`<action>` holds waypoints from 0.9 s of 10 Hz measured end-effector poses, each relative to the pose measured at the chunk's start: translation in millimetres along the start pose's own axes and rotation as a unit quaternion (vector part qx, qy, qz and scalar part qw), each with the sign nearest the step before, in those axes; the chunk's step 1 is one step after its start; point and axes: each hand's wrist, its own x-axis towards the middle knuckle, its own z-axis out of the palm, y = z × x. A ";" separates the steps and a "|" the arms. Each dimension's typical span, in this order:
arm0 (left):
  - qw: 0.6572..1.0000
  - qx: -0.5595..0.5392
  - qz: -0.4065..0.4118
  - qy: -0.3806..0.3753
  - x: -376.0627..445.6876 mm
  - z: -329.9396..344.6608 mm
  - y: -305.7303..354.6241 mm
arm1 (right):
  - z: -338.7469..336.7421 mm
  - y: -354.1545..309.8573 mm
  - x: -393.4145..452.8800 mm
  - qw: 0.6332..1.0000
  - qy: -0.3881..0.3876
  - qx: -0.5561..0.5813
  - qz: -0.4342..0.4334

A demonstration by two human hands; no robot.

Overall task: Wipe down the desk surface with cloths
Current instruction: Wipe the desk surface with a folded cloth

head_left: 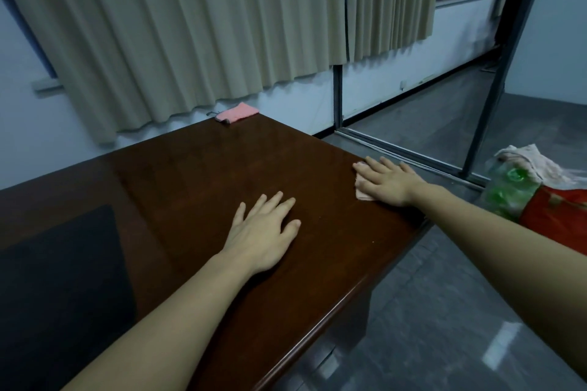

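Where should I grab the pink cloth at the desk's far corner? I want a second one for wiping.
Pinch the pink cloth from above, near its middle. It lies flat, so a top pinch bunches it up. The free left hand could reach it.

Beige pleated curtains (pixel 197 28) hang along the far wall above a white sill. A grey tiled floor (pixel 444 311) spreads to the right, crossed by a dark metal frame (pixel 505 67). At the right edge sit green plastic bottles (pixel 508 187), a red bag (pixel 559 216) and crumpled pale fabric (pixel 533 162).
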 end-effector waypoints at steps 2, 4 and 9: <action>1.000 0.002 -0.009 -0.020 3.0 6.6 4.2 | 15.1 -37.9 -57.3 0.995 0.007 -0.016 -0.098; 0.999 0.006 -0.027 -0.016 1.0 11.1 7.7 | 16.3 4.7 -70.4 0.999 0.024 -0.002 -0.049; 0.997 -0.008 -0.071 0.006 -18.6 -0.2 -38.5 | 18.5 -61.7 -80.4 0.991 -0.008 -0.030 -0.127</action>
